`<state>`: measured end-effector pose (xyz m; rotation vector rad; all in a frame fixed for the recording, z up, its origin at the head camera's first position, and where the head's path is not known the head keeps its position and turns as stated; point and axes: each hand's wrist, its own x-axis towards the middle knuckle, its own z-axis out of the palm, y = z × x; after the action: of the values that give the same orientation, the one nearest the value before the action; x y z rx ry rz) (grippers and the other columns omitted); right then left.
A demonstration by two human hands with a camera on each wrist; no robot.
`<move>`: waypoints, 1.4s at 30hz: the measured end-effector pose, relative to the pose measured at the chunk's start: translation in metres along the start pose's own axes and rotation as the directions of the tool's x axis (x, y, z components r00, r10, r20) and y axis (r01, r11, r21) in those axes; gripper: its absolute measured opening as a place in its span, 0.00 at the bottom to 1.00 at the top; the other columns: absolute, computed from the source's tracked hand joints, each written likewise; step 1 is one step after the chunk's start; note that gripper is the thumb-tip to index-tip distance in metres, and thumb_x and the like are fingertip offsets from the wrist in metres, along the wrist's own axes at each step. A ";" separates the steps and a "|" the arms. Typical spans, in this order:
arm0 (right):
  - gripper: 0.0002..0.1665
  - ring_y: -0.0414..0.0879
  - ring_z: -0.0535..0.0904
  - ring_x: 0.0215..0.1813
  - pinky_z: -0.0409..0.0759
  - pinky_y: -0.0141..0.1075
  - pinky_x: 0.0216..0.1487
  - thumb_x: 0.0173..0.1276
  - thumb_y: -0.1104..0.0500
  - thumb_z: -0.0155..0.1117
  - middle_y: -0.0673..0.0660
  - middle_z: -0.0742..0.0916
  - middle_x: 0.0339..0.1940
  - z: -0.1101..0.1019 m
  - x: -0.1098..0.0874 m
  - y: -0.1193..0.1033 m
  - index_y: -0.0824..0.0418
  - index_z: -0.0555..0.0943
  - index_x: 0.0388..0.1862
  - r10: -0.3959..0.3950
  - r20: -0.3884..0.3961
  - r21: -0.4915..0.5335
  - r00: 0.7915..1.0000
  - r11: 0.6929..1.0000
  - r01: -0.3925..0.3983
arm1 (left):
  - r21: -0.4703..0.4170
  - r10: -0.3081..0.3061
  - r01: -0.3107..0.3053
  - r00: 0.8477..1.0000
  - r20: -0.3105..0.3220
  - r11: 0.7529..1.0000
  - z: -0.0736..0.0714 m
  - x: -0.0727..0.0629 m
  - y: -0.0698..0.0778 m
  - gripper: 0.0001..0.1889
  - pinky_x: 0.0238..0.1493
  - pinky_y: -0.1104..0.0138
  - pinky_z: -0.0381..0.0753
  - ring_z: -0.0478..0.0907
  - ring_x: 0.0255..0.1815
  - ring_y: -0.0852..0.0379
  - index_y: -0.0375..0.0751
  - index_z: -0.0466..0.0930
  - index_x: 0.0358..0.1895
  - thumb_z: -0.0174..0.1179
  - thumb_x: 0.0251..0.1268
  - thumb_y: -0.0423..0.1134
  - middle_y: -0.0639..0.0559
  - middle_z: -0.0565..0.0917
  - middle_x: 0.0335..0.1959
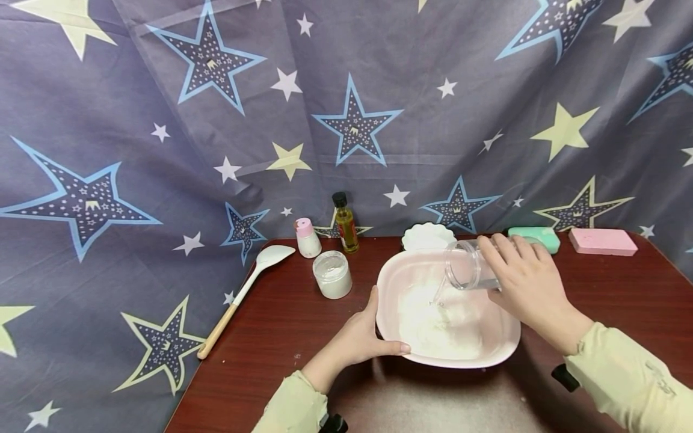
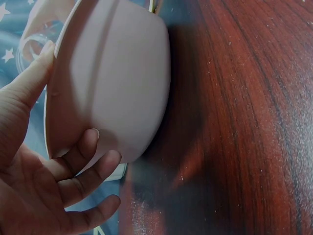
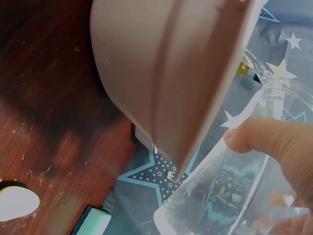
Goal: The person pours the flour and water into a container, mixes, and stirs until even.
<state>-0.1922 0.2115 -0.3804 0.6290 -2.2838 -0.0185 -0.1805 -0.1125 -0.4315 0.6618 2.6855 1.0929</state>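
A pale pink basin [image 1: 390,282] stands on the table with white powder [image 1: 433,337] across its bottom. My left hand [image 1: 360,337] holds it at the left end, thumb at the rim and fingers against the outer wall, as the left wrist view shows. Above the basin's right side, my right hand [image 1: 522,276] grips a clear jar [image 1: 465,267] tipped to the left. A thin stream of clear liquid [image 1: 440,290] runs from the jar's mouth onto the powder. In the right wrist view, the thumb [image 3: 254,137] presses on the jar's clear wall.
Left of the basin are a jar of white contents [image 1: 332,276], a pink-capped shaker [image 1: 307,239], an oil bottle [image 1: 346,225] and a white ladle [image 1: 265,258] with a wooden handle. Behind stand a scalloped white dish [image 1: 428,236], a green block [image 1: 544,237] and a pink block [image 1: 603,242].
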 end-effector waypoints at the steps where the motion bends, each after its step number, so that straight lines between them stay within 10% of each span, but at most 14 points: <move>1: 0.55 0.66 0.71 0.48 0.69 0.55 0.42 0.26 0.55 0.80 0.67 0.76 0.48 0.000 0.000 0.000 0.66 0.70 0.60 0.002 -0.001 -0.003 1.000 1.000 -0.002 | -0.003 0.001 -0.001 1.000 0.000 1.000 0.000 0.000 0.000 0.70 0.57 0.59 0.73 0.77 0.55 0.53 0.38 0.35 0.79 0.76 0.41 0.62 0.39 0.77 0.61; 42: 0.44 0.68 0.72 0.43 0.66 0.57 0.38 0.34 0.59 0.70 0.66 0.75 0.43 -0.001 -0.003 0.009 0.65 0.70 0.57 0.048 -0.033 -0.063 0.998 0.997 -0.050 | -0.015 -0.005 0.005 1.000 0.002 1.000 0.000 0.000 0.001 0.70 0.56 0.60 0.74 0.77 0.55 0.55 0.39 0.35 0.79 0.75 0.40 0.64 0.40 0.77 0.61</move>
<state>-0.1940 0.2207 -0.3801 0.5369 -2.2584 -0.0579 -0.1802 -0.1122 -0.4312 0.6529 2.6731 1.1091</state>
